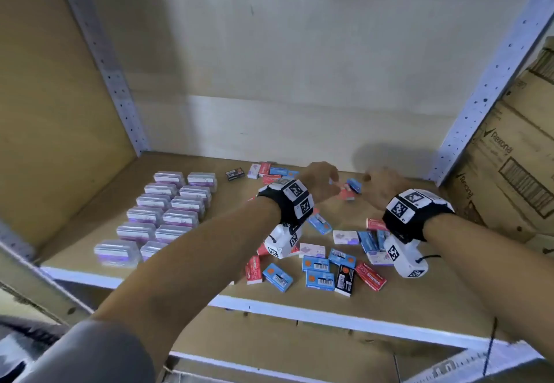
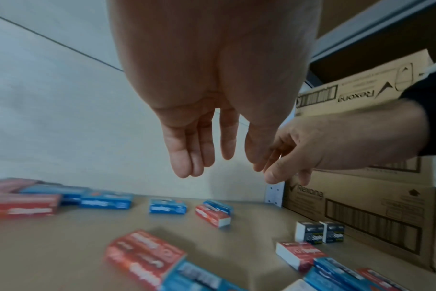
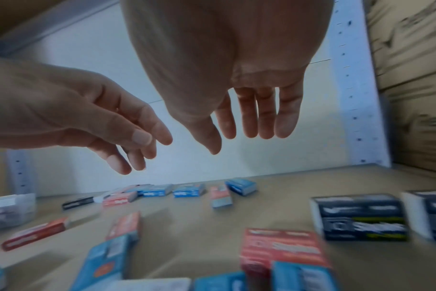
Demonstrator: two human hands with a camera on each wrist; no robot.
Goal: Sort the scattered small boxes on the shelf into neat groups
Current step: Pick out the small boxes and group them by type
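Left hand [image 2: 202, 98]: fingers straight, holding nothing.
Right hand [image 3: 227, 78]: fingers loose, empty.
Wooden shelf board [image 1: 389, 301]: carries scattered small red, blue, black cardboard boxes [image 1: 317, 262].

A pale back wall [image 1: 299, 68] closes the far side of the shelf [image 1: 209, 262]. Perforated grey metal uprights [image 1: 491, 83] frame it. Printed cardboard cartons [image 1: 515, 173] stand to the right.

"Staples" on red box [image 1: 370, 274] — "Rexona" on cardboard carton [image 1: 506, 155].
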